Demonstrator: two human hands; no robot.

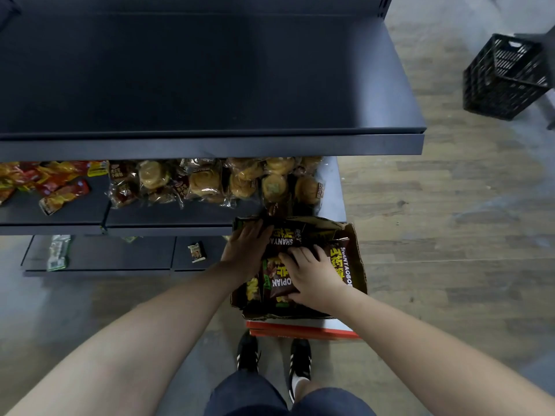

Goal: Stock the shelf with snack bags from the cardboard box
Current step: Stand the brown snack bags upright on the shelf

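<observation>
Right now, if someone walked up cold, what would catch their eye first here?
Probably both hands plunged into the cardboard box on the floor at lower centre: the left hand and right hand rest on dark brown snack bags with yellow lettering. Next, the wide top shelf, dark and bare, and below it the wrapped golden pastries.

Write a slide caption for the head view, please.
Both hands reach into the cardboard box of snack bags below the shelf.

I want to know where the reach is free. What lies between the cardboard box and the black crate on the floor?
Only bare wood-look floor, in the head view: nothing stands between the cardboard box and the black crate.
</observation>
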